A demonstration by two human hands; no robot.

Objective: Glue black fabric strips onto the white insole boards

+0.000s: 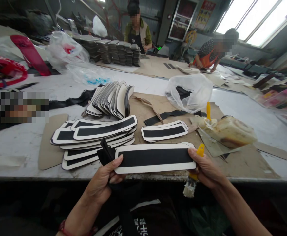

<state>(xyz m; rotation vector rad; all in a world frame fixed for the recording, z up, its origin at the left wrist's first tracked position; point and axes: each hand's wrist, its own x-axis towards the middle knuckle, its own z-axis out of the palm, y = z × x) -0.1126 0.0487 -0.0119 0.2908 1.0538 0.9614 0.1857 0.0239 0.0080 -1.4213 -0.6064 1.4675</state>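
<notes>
Between my two hands is a long white panel with a black strip [155, 159] along its middle, held level at the table's front edge. My left hand [106, 175] pinches its left end, thumb on top; folded black strips [106, 152] stick up beside that hand. At the other end, my right hand [208, 167] grips the panel and also keeps a yellow-handled glue brush [189, 186], bristles down and coated in whitish stuff. Just beyond lie a stack of similar panels [104, 129] and a smaller pair of panels [164, 131].
Curved white pieces [111, 98] stand stacked farther back. To the right sits a stained plastic glue container [234, 131] with a yellow handle in it. A clear plastic bag [190, 91] lies behind. Two co-workers [138, 32] work across the table.
</notes>
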